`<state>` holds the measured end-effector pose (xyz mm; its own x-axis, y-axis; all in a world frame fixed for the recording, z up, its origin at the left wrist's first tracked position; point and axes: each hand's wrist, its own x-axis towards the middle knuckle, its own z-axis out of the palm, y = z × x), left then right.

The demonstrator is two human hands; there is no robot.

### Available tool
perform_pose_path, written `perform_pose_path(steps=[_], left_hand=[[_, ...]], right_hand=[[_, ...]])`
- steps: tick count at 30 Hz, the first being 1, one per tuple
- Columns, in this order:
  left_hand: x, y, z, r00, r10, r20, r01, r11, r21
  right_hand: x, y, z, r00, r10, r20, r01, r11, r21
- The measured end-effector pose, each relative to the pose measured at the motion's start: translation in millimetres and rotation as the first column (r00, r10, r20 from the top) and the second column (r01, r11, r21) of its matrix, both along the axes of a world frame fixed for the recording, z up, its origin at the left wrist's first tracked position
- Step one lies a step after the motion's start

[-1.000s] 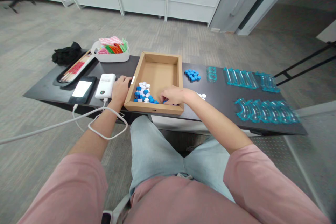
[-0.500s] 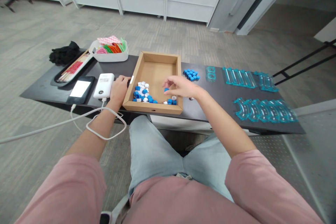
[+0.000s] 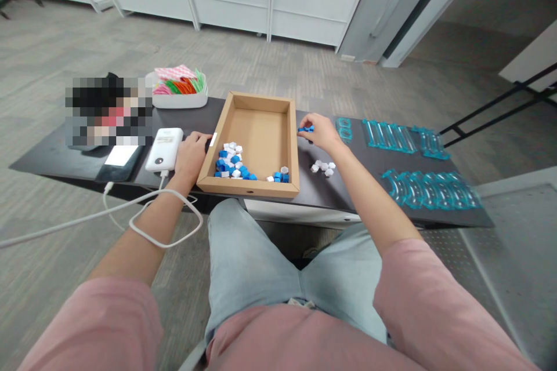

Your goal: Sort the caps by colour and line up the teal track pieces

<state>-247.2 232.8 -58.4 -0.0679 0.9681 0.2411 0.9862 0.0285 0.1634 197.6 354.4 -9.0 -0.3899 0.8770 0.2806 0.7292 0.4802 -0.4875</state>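
Observation:
A brown cardboard box (image 3: 261,122) rests on the dark table. In its near left part is a pile of blue and white hexagonal pieces (image 3: 230,162), with several more (image 3: 281,175) in its near right corner. My left hand (image 3: 191,153) is at the box's left wall, fingers curled against it; a dark bit shows at the fingertips. My right hand (image 3: 319,130) is just beyond the right wall, thumb and fingers pinched at a blue hexagonal piece (image 3: 307,128). The hand covers most of the blue group there. White hexagonal pieces (image 3: 322,168) lie grouped nearer me, below this hand.
Clear teal plastic parts (image 3: 389,136) stand in rows on the right, with curved ones (image 3: 430,188) nearer me. On the left are a white power bank (image 3: 164,149) with a cable (image 3: 174,191) looping over my left forearm, a phone (image 3: 122,159) and a white basket (image 3: 180,98).
My right hand has moved from inside the box, over its right wall, to the blue group with a blue piece. My left hand stays at the box. The view has shifted slightly.

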Motion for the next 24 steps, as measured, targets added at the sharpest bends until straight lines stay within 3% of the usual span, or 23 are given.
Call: perform_pose_path(steps=[8, 15, 17, 19, 22, 24], left_hand=[[-3, 0, -1.4, 1.000, -0.027, 0.013, 0.027, 1.000, 0.004], [1, -2, 0.9, 1.000, -0.012, 0.027, 0.012, 1.000, 0.002], [2, -2, 2.6, 0.999, -0.006, 0.036, 0.006, 1.000, -0.008], [3, -3, 4.3, 0.999, 0.001, 0.039, -0.001, 1.000, -0.017], [5, -3, 5.8, 0.999, 0.003, 0.042, -0.003, 1.000, -0.007], [5, -4, 6.3, 0.999, -0.002, 0.043, 0.001, 1.000, 0.003]], right_hand=[[-6, 16, -11, 0.964, 0.012, 0.264, 0.003, 0.999, -0.054], [-6, -7, 11, 0.998, -0.046, 0.052, 0.041, 0.995, 0.093], [-25, -24, 23, 1.000, 0.005, -0.018, -0.002, 0.992, 0.128], [-55, -45, 33, 0.989, 0.145, -0.028, -0.142, 0.986, 0.090], [-107, -78, 39, 0.928, 0.366, 0.063, -0.361, 0.929, -0.078], [-137, -94, 37, 0.893, 0.424, 0.152, -0.397, 0.900, -0.181]])
